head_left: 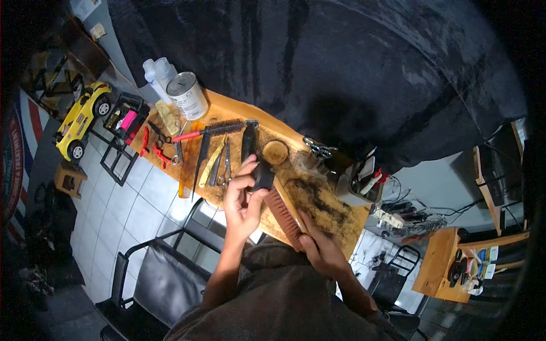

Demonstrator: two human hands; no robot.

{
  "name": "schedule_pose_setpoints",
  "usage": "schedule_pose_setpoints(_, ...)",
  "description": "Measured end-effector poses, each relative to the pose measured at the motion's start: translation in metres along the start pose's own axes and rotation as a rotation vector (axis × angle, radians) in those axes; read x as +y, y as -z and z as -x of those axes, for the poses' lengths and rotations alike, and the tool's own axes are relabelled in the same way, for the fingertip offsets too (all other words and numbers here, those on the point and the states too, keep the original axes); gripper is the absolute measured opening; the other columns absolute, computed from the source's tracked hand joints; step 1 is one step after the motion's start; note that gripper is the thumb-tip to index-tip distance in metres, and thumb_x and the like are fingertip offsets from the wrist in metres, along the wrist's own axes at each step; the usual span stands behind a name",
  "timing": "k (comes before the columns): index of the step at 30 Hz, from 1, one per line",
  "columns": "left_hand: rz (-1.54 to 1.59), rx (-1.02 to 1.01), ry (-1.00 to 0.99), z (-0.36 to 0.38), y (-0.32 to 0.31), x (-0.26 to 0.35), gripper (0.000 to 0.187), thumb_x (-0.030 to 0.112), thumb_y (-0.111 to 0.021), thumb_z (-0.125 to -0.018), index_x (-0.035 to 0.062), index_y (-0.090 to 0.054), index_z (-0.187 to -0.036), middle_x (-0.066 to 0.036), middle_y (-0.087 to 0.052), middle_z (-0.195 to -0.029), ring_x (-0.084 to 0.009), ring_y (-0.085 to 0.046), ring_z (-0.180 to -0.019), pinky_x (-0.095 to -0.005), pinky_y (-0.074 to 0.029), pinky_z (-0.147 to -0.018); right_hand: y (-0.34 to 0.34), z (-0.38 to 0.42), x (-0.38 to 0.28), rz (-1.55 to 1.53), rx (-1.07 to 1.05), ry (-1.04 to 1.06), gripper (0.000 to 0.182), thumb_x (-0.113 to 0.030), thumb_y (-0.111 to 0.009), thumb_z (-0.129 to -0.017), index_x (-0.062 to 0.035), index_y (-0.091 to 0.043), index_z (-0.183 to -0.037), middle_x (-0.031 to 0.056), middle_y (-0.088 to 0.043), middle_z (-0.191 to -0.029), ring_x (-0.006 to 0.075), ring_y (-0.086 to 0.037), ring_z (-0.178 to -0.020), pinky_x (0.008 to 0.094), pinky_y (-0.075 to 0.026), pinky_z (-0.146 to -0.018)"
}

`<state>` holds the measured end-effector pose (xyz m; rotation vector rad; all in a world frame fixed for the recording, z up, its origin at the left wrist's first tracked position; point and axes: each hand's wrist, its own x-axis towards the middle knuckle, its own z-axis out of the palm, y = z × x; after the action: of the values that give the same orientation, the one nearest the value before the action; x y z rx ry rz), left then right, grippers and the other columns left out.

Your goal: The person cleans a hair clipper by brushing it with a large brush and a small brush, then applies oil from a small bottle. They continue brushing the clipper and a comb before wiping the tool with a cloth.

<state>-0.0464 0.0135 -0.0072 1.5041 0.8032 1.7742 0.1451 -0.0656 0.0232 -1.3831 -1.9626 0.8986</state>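
My left hand is closed around a small black object, whose exact kind I cannot make out. In my right hand is the end of a wooden brush with reddish-brown bristles. The brush's far end touches or nearly touches the black object. Beyond my left hand a black hair clipper lies on the wooden table. A round wooden piece lies to its right. Dark hair clippings are scattered over the table beside the brush.
Left on the table are a red-handled round brush, combs, scissors, red clips and a metal can beside bottles. A container of tools stands at the right. A black chair is at lower left; a yellow toy car is beyond.
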Motion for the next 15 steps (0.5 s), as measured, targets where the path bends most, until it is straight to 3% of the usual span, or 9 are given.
schedule_pose_setpoints(1, -0.030, -0.028, -0.001, 0.001, 0.005, -0.006, 0.018, 0.000, -0.058, -0.087, 0.0005, -0.044, -0.099, -0.024, -0.048, -0.127, -0.0364, -0.039, -0.129, -0.0440, -0.028, -0.105, 0.001, 0.002, -0.001, -0.101, -0.078, -0.090, 0.050, -0.032, -0.045, -0.097, -0.0115, -0.036, -0.141, 0.0236, -0.048, -0.130, 0.0346, -0.045, -0.124, 0.0389, -0.034, -0.103)
schedule_pose_setpoints(5, 0.016, -0.021, 0.046, 0.006, 0.017, -0.015, 0.018, 0.001, -0.055, -0.089, 0.0013, -0.042, -0.102, -0.023, -0.051, -0.125, -0.0378, -0.039, -0.129, -0.0448, -0.028, -0.105, 0.011, 0.014, 0.029, -0.350, -0.279, -0.346, 0.049, -0.034, -0.040, -0.099, -0.0086, -0.036, -0.141, 0.0181, -0.050, -0.130, 0.0248, -0.047, -0.121, 0.0348, -0.034, -0.102)
schedule_pose_setpoints(8, -0.050, 0.002, 0.114, 0.010, 0.018, -0.012, 0.019, 0.001, -0.055, -0.090, 0.0008, -0.043, -0.103, -0.022, -0.051, -0.126, -0.0313, -0.046, -0.123, -0.0402, -0.034, -0.102, 0.009, 0.017, 0.042, -0.396, -0.239, -0.337, 0.049, -0.034, -0.041, -0.099, -0.0078, -0.037, -0.140, 0.0160, -0.050, -0.131, 0.0231, -0.047, -0.120, 0.0332, -0.034, -0.102)
schedule_pose_setpoints(10, -0.043, 0.080, 0.219, 0.013, 0.015, -0.010, 0.019, 0.002, -0.055, -0.090, 0.0001, -0.043, -0.104, -0.020, -0.051, -0.126, -0.0250, -0.050, -0.116, -0.0358, -0.038, -0.098, 0.016, 0.010, 0.020, -0.532, -0.217, -0.444, 0.048, -0.032, -0.044, -0.098, -0.0077, -0.038, -0.140, 0.0155, -0.048, -0.134, 0.0231, -0.046, -0.122, 0.0330, -0.032, -0.104)
schedule_pose_setpoints(12, -0.036, 0.114, 0.263, 0.016, 0.011, -0.009, 0.019, 0.004, -0.056, -0.090, 0.0007, -0.044, -0.105, -0.015, -0.053, -0.118, -0.0180, -0.052, -0.105, -0.0308, -0.040, -0.091, 0.013, 0.004, 0.010, -0.483, -0.166, -0.362, 0.048, -0.030, -0.047, -0.097, -0.0086, -0.038, -0.140, 0.0149, -0.047, -0.136, 0.0232, -0.044, -0.124, 0.0331, -0.030, -0.105)
schedule_pose_setpoints(14, -0.026, 0.098, 0.248, 0.019, 0.007, -0.008, 0.020, 0.008, -0.058, -0.091, 0.0027, -0.046, -0.105, -0.005, -0.056, -0.102, -0.0103, -0.051, -0.090, -0.0254, -0.041, -0.081, 0.006, 0.002, 0.009, -0.250, -0.081, -0.100, 0.049, -0.027, -0.049, -0.096, -0.0105, -0.037, -0.140, 0.0141, -0.045, -0.138, 0.0233, -0.043, -0.126, 0.0334, -0.029, -0.106)
schedule_pose_setpoints(15, -0.056, 0.094, 0.236, 0.018, 0.005, -0.006, 0.018, 0.006, -0.057, -0.091, 0.0028, -0.045, -0.105, -0.004, -0.056, -0.100, -0.0098, -0.051, -0.089, -0.0238, -0.040, -0.080, 0.003, 0.002, 0.005, -0.230, -0.083, -0.122, 0.049, -0.026, -0.050, -0.095, -0.0100, -0.039, -0.140, 0.0156, -0.046, -0.136, 0.0245, -0.044, -0.125, 0.0337, -0.030, -0.105)
